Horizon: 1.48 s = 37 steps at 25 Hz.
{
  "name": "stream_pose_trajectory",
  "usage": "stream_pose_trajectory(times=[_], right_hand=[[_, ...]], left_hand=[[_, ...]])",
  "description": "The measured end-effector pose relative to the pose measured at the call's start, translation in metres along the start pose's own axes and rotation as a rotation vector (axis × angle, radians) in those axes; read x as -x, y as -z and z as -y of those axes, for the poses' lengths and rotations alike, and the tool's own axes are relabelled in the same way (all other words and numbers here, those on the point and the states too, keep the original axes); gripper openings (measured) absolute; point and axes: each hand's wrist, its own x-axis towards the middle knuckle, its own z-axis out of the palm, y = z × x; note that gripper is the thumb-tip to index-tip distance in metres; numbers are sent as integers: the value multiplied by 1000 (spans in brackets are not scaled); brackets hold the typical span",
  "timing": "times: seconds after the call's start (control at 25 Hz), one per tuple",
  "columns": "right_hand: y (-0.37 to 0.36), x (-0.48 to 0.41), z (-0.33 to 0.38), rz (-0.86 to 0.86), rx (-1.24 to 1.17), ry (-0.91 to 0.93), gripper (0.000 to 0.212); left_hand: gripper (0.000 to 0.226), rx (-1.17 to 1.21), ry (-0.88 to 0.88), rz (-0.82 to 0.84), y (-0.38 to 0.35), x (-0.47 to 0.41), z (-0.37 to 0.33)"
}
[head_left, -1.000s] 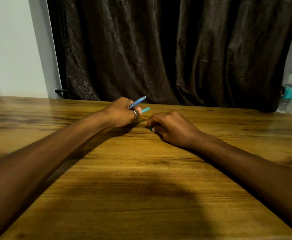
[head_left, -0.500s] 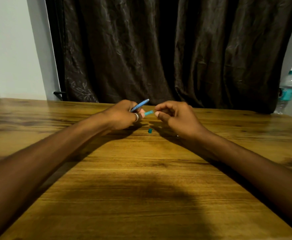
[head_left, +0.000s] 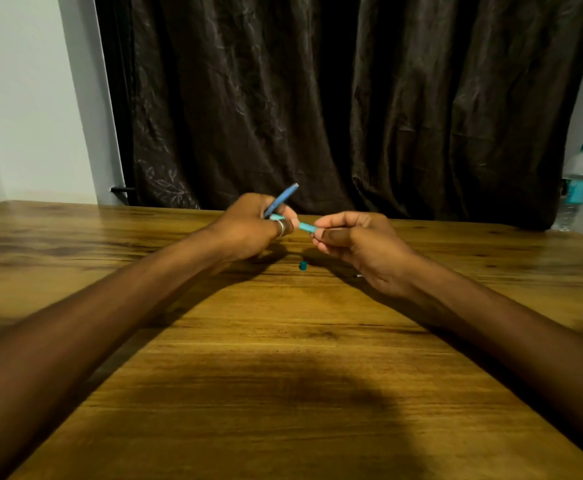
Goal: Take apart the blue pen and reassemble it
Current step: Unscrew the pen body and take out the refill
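- A tiny dark teal plastic pen piece (head_left: pixel 303 266) is seen lying loose on the brown wooden table (head_left: pixel 283 393), below the gap between the two hands and touching neither. It was likely put there so that it is out of the way but easy to reach.
- A small pale bit (head_left: pixel 359 275) is seen on the table just under the right hand; what it is cannot be told.
- The right hand (head_left: pixel 356 247) is closed, with its fingertips pinched on the right end of the light blue pen tube (head_left: pixel 304 226), most likely to pull or twist it.
- The other end of the tube is gripped by the closed left hand (head_left: pixel 252 228), so the tube is held steady between both hands. Its long side runs left to right, tipped a little down to the right.
- A thin darker blue pen part (head_left: pixel 283 199) is also kept in the left hand. It is pointed up, away and to the right, past the knuckles, clear of the work.
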Motion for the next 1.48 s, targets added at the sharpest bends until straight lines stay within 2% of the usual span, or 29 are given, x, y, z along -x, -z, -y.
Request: stream_pose_trajectory(times=[0.12, 0.24, 0.72, 0.88, 1.28, 1.48], right_hand=[[-3, 1, -2, 34, -144, -82, 17], [-4, 3, -3, 50, -186, -110, 18], [-6, 8, -1, 55, -137, -105, 17], [-5, 9, 1, 19, -56, -80, 16], [-2, 9, 8, -115, 100, 21, 18], [2, 9, 10, -151, 195, 61, 21]], left_hand=[[17, 64, 9, -59, -1, -1, 1], [27, 105, -4, -98, -3, -4, 2], [26, 90, -46, -84, 2, -6, 6], [22, 68, -29, -92, 3, -5, 3], [14, -11, 25, 198, 4, 7, -1], [26, -127, 84, 251, 12, 4, 6]])
